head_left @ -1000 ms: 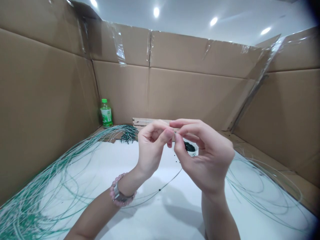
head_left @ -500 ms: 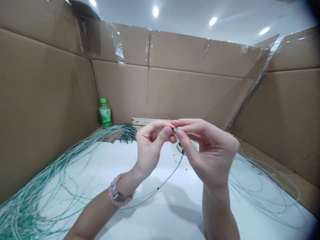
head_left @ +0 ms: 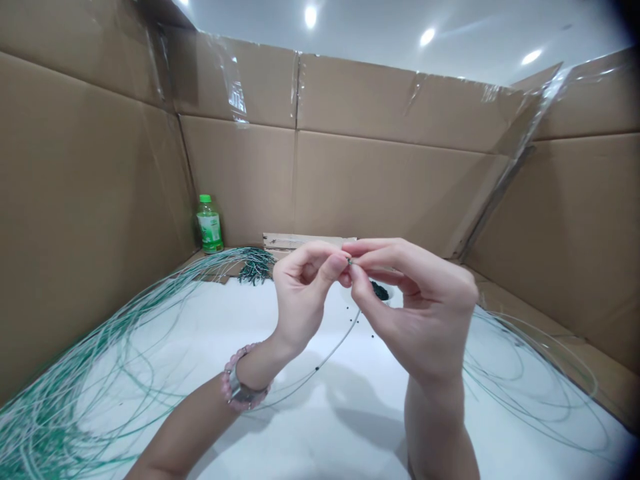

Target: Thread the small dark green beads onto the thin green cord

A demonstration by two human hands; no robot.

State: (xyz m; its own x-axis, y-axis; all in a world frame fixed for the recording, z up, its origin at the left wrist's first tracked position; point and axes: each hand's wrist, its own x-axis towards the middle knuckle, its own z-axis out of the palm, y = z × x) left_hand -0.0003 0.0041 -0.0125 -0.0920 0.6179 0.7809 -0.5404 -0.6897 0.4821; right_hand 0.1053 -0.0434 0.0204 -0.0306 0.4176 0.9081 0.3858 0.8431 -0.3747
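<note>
My left hand (head_left: 305, 293), with a pink bead bracelet and metal band (head_left: 245, 387) at the wrist, pinches with thumb and index finger. Its fingertips meet those of my right hand (head_left: 415, 300), also closed in a pinch. Between them shows a tiny dark greenish piece (head_left: 349, 261), too small to name. A thin pale wire (head_left: 337, 345) with a small black bead (head_left: 317, 369) on it curves up from near my left wrist and passes out of sight by my right thumb. Partly hidden behind my right hand is a white bowl (head_left: 391, 298) of small dark pieces (head_left: 380, 290).
A few loose black bits (head_left: 351, 320) lie on the white table (head_left: 300, 440). Many green and white wires (head_left: 50, 407) spread on the left, their dark ends (head_left: 256, 267) bunched at the back. More wires (head_left: 525, 400) loop at right. A green bottle (head_left: 210, 227) stands by cardboard walls (head_left: 380, 180).
My fingertips have come closer together around the tiny piece. The wire's dark upper end, visible before by the bowl, is now hidden behind my right hand. More of the bowl's dark contents shows.
</note>
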